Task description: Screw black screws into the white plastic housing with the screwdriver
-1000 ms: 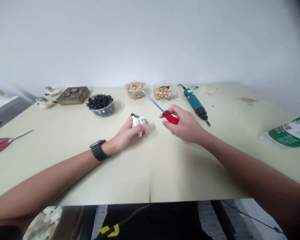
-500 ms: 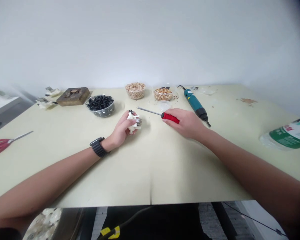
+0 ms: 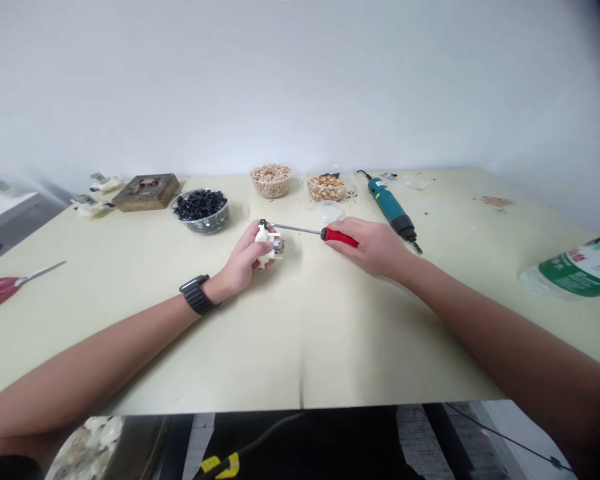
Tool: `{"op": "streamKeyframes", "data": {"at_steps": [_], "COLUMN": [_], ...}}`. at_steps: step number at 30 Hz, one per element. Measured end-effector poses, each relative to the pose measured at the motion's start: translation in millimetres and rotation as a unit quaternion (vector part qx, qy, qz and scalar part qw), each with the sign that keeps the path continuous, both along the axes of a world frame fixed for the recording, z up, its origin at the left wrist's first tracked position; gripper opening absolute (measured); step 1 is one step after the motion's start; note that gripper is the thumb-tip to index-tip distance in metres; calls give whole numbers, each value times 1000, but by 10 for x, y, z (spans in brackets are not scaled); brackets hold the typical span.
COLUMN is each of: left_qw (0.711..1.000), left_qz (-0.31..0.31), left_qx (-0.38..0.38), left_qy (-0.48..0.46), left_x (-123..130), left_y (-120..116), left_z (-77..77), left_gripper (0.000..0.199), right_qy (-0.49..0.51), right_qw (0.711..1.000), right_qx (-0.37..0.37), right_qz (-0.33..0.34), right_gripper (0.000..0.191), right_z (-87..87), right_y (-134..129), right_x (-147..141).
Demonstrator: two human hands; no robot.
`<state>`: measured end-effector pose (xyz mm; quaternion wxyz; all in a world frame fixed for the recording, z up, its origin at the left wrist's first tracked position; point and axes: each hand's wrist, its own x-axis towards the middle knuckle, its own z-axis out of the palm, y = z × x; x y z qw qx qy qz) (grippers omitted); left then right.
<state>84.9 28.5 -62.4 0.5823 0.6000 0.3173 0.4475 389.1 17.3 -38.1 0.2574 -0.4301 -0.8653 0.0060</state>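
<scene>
My left hand (image 3: 246,259), with a dark watch on the wrist, is closed around a small white plastic part (image 3: 263,248). That part has a silvery metal piece facing right and a small black piece (image 3: 263,223) at its top. In my right hand (image 3: 373,245) is the red handle of a screwdriver (image 3: 341,237). Its steel shaft points left, and the tip is at the black piece; whether it touches cannot be made out. Fingers and palm hide some of the white part and of the handle.
Behind stand bowls of small black parts (image 3: 200,208), beige pieces (image 3: 271,180) and brownish pieces (image 3: 327,188). A teal electric screwdriver (image 3: 393,208) lies right of them. Further left are a metal block (image 3: 147,193), white assemblies (image 3: 93,208) and red-handled scissors (image 3: 3,292). A green-labelled bottle (image 3: 577,270) lies at right.
The screwdriver has moved left and its tip has come from a gap away up to the black piece. My left hand holds the white part in nearly the same place.
</scene>
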Motion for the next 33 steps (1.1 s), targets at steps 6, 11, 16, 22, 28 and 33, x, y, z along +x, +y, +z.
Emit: {"op": "streamKeyframes", "data": {"at_steps": [6,11,16,22,28,33], "left_qw": [1000,1000,1000,1000,999,998], "left_qz": [0,-1,-12,-7,3,22], "left_qx": [4,1,0,-9,-15,-1], "left_qy": [4,4,15,14,30,67], "left_x": [3,-5,-19,-6,17,30], "left_y": [-1,2,5,-8,-29,-60], "left_z": [6,-4,-5,17,69,136], "left_gripper": [36,36,35,39,51,47], "right_qy": [2,0,-2,-2,6,14], "right_qw": [1000,1000,1000,1000,1000,999], "right_qx": [-13,-21,-5,8,27,30], "right_qz": [4,6,6,-8,-4,25], "right_gripper": [32,31,26,23,19,20], "right_z": [10,17,22,19,19,37], "right_y": [9,8,-6,-22,-30,-32], "right_x": [2,-2,-15,-17,-4,-6]}}
